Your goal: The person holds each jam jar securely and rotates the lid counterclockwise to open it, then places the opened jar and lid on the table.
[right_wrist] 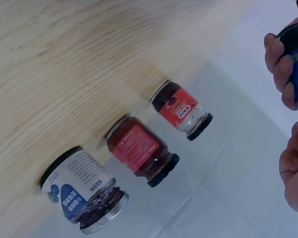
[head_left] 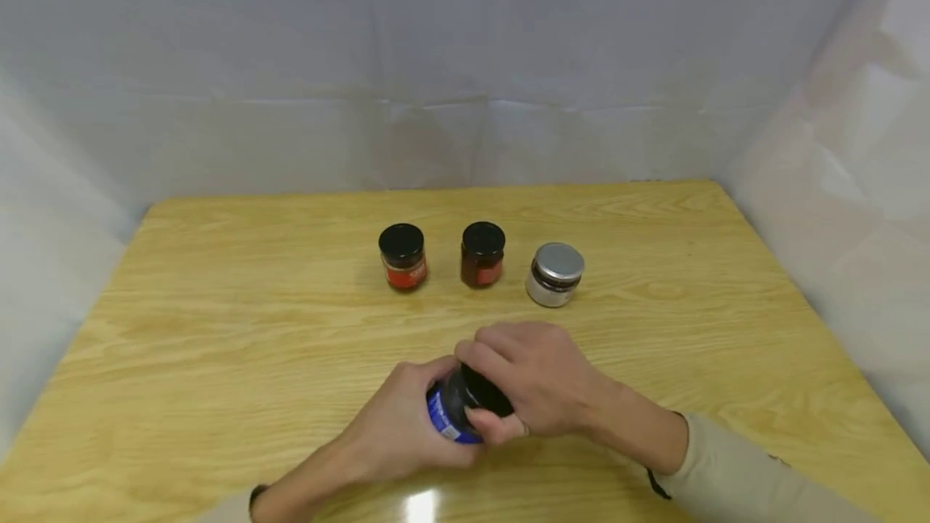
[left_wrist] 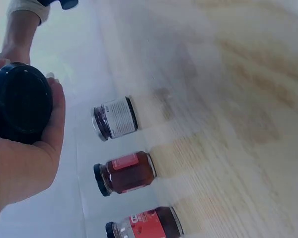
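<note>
Reaching in from the front edge in pale sleeves (head_left: 741, 466), the person's two hands meet around one jar near the front of the table. The left hand (head_left: 403, 426) is curled round the body of the blue-labelled jar (head_left: 445, 416); the right hand (head_left: 541, 378) has its fingers and thumb bent over the black lid (head_left: 485, 394). This jar, dark above its bright blue label, tilts with its lid toward the right hand; whether its base touches the table cannot be told.

Just beyond the right hand, and apart from it, stands the silver-lidded jar (head_left: 555, 274), whose white label bears blueberries and a blue patch. Next to it, slightly farther back, is a dark reddish jar (head_left: 483, 257) with a red label and black cap, then a red-labelled jar (head_left: 403, 258), also black-capped. All three stand upright, well separated.

The table (head_left: 254, 305) is yellowish wood grain, with glare (head_left: 421, 505) near the front. Behind hangs a creased, pale grey sheet (head_left: 436, 63); whitish sheeting (head_left: 865, 144) encloses both sides.
</note>
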Demonstrator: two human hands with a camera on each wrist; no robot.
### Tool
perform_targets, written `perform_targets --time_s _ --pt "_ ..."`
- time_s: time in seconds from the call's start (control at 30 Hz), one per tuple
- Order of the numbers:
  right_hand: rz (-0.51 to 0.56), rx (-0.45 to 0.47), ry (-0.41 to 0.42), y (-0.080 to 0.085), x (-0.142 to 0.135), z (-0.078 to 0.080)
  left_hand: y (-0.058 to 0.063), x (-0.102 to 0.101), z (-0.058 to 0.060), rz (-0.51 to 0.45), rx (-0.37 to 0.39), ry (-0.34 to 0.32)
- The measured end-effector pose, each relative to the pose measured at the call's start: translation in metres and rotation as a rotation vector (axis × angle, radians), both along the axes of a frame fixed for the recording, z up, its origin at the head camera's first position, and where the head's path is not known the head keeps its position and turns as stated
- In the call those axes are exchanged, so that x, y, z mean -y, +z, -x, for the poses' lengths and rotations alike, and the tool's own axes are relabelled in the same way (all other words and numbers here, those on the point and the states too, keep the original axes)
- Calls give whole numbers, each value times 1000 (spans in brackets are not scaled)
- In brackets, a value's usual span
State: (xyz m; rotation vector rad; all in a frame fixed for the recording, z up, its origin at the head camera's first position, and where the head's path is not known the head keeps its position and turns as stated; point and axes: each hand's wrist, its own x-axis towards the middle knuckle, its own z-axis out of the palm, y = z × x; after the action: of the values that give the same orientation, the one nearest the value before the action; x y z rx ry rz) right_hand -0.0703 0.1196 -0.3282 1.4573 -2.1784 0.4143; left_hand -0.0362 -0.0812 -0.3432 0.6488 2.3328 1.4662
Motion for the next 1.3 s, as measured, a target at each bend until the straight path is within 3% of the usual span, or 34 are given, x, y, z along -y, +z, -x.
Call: perform_targets --time_s 0.07,0.17,0.4,0.57,0.73,0.93,1.3 --pt "-36 31 38 0 -1 3 -1 2 0 19 1 7" --pt "-86 133 34 0 -4 5 -4 5 3 82 -56 50" --pt "-214 440 -151 11 -6 -2 -7 8 7 287 -293 161" --pt "-199 583 -271 21 -5 -6 -8 10 11 303 -337 204" --pt "-157 707 -313 27 -1 -6 -10 13 16 289 -350 225" --pt "-119 796 -311 26 6 -1 -10 15 19 308 -330 242" --pt "-67 780 -236 23 9 1 -10 16 19 306 -349 217"
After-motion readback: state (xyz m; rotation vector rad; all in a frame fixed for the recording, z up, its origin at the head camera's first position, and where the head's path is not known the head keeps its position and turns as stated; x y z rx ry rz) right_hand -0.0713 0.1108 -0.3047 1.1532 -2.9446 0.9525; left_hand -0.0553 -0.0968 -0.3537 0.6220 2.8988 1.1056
